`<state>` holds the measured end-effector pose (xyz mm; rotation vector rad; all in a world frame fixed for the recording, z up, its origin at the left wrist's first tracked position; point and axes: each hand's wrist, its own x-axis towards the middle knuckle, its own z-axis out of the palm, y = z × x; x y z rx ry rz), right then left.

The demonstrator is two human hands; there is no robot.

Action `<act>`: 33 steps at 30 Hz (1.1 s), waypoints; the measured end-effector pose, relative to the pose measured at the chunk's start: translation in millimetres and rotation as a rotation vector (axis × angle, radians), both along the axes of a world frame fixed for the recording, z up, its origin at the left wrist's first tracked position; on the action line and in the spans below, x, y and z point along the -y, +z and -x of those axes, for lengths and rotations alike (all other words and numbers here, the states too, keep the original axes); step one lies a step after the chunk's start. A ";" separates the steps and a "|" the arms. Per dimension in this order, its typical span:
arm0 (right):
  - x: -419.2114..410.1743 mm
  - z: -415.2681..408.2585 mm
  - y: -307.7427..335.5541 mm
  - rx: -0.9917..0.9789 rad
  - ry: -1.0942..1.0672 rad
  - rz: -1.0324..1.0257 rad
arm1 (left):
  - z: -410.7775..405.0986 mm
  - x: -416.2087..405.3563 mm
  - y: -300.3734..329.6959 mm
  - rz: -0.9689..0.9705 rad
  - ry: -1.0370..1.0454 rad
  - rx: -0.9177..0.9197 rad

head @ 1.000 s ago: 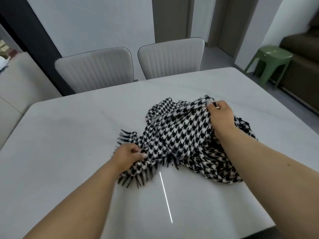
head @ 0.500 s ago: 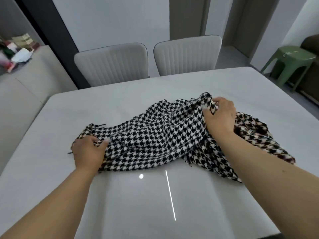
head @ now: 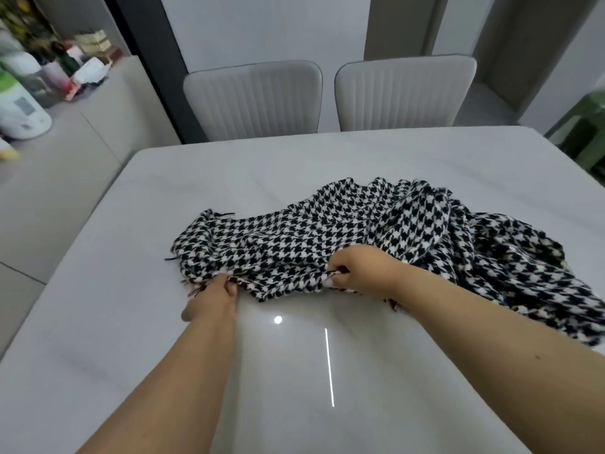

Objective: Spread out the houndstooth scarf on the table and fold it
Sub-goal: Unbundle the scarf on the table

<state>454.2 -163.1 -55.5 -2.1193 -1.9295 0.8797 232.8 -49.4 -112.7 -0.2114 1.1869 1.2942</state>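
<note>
**Both hands on the scarf's near edge**

The scarf lies rumpled across the middle of the counter, bunched higher toward the right. The left hand has a closed grip pinching the fringed near corner; the right hand curls its grip round the same edge (fringe showing between the fingers).

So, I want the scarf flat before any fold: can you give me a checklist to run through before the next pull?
1. Left hand grips the scarf's near edge: ok.
2. Right hand grips the same edge: ok.
3. Houndstooth scarf lies flat: not ok, its right part is bunched.
4. Bare table to the left for spreading: ok.
5. Scarf fully on the table at right: cannot tell.
</note>
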 end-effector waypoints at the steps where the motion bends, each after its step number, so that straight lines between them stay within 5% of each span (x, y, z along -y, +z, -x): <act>1: -2.2 7.9 13.9 -0.046 0.064 0.057 | 5.9 -1.8 3.4 0.013 -0.086 0.042; 5: -2.4 37.5 42.8 -0.049 0.311 0.469 | 40.8 -11.9 9.2 -0.089 -0.432 0.110; 8: -11.4 56.3 36.3 -0.098 0.243 0.647 | 83.0 -11.9 21.4 -0.204 -0.579 0.107; 12: -50.6 61.9 26.7 -0.006 0.037 0.281 | 126.5 4.4 24.4 -0.107 -0.690 0.014; 15: -86.7 62.8 12.3 0.038 -0.139 0.040 | 145.7 7.7 16.4 0.009 -0.765 -0.260; 20: -122.4 83.4 -29.4 -0.039 -0.263 0.141 | 156.8 -3.1 1.2 -0.017 -0.601 -0.788; 25: -131.9 102.8 -34.8 0.040 -0.230 -0.023 | 157.2 -18.9 5.8 -0.047 -0.653 -0.923; 28: -116.6 128.1 2.0 -0.094 0.038 -0.102 | 146.9 -30.6 15.4 -0.181 -0.650 -1.172; 33: -75.0 174.4 27.3 -0.122 0.658 0.375 | 101.5 -42.7 28.0 -0.410 -0.903 -1.248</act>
